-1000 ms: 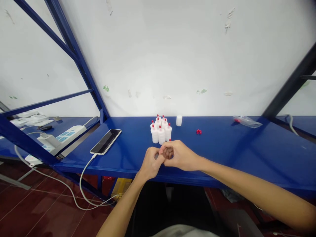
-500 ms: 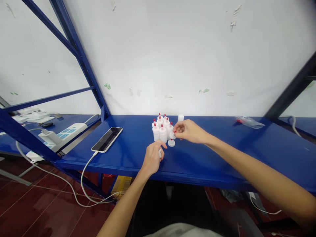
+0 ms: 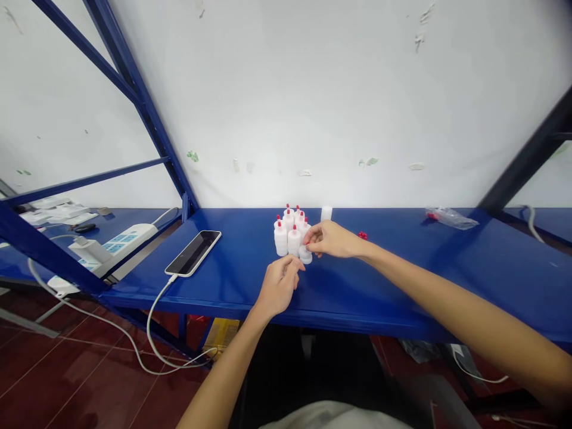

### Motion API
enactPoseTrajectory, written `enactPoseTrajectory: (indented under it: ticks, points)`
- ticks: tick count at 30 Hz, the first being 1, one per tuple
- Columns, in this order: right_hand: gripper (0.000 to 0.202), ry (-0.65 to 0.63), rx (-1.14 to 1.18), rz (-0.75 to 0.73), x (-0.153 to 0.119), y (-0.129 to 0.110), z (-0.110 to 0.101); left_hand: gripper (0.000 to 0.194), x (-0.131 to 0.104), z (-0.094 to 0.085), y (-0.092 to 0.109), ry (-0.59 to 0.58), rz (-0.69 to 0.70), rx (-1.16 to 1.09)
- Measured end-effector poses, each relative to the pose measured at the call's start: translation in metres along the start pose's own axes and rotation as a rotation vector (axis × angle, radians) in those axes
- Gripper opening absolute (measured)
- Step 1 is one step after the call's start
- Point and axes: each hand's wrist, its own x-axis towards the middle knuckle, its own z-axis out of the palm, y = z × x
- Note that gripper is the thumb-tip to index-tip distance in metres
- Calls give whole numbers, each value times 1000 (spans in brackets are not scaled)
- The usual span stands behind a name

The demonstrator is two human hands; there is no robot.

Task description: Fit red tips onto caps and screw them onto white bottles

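Observation:
Several small white bottles with red tips stand in a tight cluster on the blue table. At the cluster's right front, my right hand pinches the red tip of a white piece, low over the tabletop. My left hand is just in front of the bottles, fingers curled together; what it holds, if anything, is hidden. Behind my right hand stands a white bottle without a red tip.
Small red pieces lie right of my right wrist. A clear plastic bag is at the back right. A phone with a white cable lies at the left, near a power strip and blue frame posts.
My right hand has moved slightly left and down with the red-tipped piece. The small red pieces beyond my right wrist have come into view. My left hand's fingers have closed in more.

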Motion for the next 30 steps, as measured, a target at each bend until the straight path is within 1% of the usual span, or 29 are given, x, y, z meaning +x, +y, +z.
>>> enactPoseTrajectory:
  ticks: [2, 3, 6, 8, 9, 11, 13, 17, 19, 20, 22, 24, 27, 30]
  points:
    - [14, 6, -25, -2, 0, -1, 1, 39, -1, -2, 2, -51, 11, 6]
    - [17, 12, -42, -6, -1, -2, 1, 40, -1, -4, 4, -99, 25, 5]
    - [21, 42, -93, -28, -4, -3, 1, 36, -4, -11, 12, -310, 70, -6]
    - [19, 63, -100, -33, -5, -4, 1, 32, -5, -15, 17, -430, 88, -7]
    - [18, 70, -98, -28, -5, -4, 1, 31, -5, -18, 19, -469, 96, -4]
    - [15, 74, -100, -12, -4, -5, 2, 30, -6, -22, 20, -508, 108, 4]
    - [14, 64, -120, -12, -1, -5, 2, 30, -6, -25, 21, -517, 107, 12]
    - [17, 3, -193, -16, 2, -10, 0, 28, -7, -31, 21, -500, 81, 44]
    - [19, 17, -230, -31, 1, -13, -1, 28, -7, -33, 22, -478, 82, 67]
    - [20, 46, -241, -53, -1, -15, 0, 29, -7, -33, 21, -466, 88, 73]
    - [17, 108, -230, -129, -8, -18, 3, 30, -7, -34, 20, -439, 104, 61]
    - [14, 122, -178, -231, -16, -20, 9, 31, -6, -33, 16, -399, 122, 22]
    - [10, 70, -88, -374, -30, -22, 23, 33, -3, -30, 9, -319, 114, -62]
    - [14, 12, 6, -438, -39, -26, 39, 30, -2, -26, 4, -267, 69, -135]
